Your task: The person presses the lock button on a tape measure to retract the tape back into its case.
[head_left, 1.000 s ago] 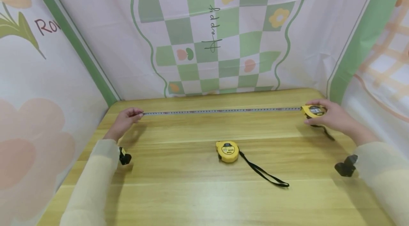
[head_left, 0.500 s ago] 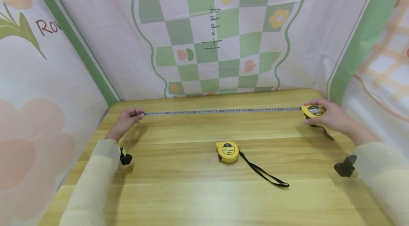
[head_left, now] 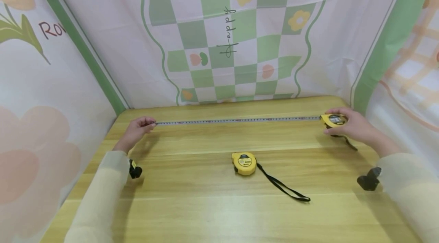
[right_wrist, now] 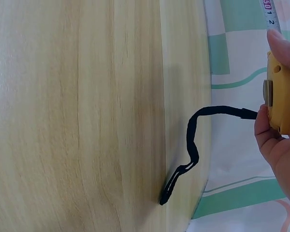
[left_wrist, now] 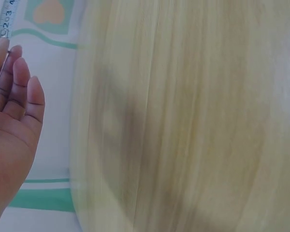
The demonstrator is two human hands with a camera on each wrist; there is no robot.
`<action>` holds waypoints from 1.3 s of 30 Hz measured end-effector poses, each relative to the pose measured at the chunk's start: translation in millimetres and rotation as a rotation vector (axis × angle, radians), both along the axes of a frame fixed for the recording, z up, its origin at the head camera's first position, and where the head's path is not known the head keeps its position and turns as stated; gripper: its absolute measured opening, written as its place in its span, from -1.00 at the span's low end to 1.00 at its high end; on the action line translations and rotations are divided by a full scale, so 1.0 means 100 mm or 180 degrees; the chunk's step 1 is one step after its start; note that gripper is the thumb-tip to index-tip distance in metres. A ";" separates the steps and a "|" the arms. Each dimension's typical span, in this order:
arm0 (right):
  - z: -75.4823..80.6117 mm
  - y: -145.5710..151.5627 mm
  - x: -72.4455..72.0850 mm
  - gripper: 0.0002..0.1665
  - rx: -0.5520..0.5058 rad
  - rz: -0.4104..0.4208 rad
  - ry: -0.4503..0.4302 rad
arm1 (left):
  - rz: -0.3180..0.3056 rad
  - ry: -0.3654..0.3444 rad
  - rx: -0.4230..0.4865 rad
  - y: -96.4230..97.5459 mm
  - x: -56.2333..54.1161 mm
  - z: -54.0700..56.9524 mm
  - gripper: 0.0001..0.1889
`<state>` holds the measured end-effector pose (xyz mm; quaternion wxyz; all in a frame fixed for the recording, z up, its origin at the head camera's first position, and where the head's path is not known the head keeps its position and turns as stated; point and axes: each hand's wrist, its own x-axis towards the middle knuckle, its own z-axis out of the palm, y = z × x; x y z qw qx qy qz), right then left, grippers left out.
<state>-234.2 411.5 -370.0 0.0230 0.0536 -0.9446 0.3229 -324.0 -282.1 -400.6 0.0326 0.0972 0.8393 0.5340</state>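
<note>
A yellow tape measure (head_left: 334,120) is gripped by my right hand (head_left: 360,130) at the back right of the table, fingers and thumb on opposite sides of its case. Its silver blade (head_left: 240,120) runs out nearly straight to the left, raised over the wood. At the back left, my left hand (head_left: 135,132) pinches the blade's free end between thumb and forefinger; the left wrist view shows the other fingers (left_wrist: 36,92) loosely bent. From the held case (right_wrist: 284,104) a black wrist strap (right_wrist: 192,140) dangles in the right wrist view.
A second yellow tape measure (head_left: 245,163), blade retracted, lies mid-table in front of the stretched blade. Its black strap (head_left: 284,187) trails toward the front right. Patterned cloth (head_left: 240,44) hangs behind the wooden table (head_left: 192,205) and along both sides.
Both hands have drifted slightly toward each other, the right a little leftward and the left a little rightward. The stretch of blade between them is slightly shorter. The second tape measure stays put.
</note>
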 end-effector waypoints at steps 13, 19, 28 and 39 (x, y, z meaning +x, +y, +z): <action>0.02 -0.06 0.01 -0.11 -0.0026 0.0040 0.0001 | -0.0040 0.0068 -0.0095 0.05 0.04 0.02 -0.68; 0.02 -0.08 -0.01 -0.11 -0.0033 0.0055 0.0006 | -0.0027 0.0073 -0.0072 0.06 0.00 -0.02 -0.69; 0.02 -0.11 -0.01 -0.15 -0.0079 0.0106 0.0047 | -0.0067 0.0116 -0.0160 0.08 0.02 0.01 -0.67; 0.03 -0.14 -0.03 -0.14 -0.0124 0.0123 0.0020 | -0.0106 0.0096 -0.0099 0.13 0.00 0.02 -0.69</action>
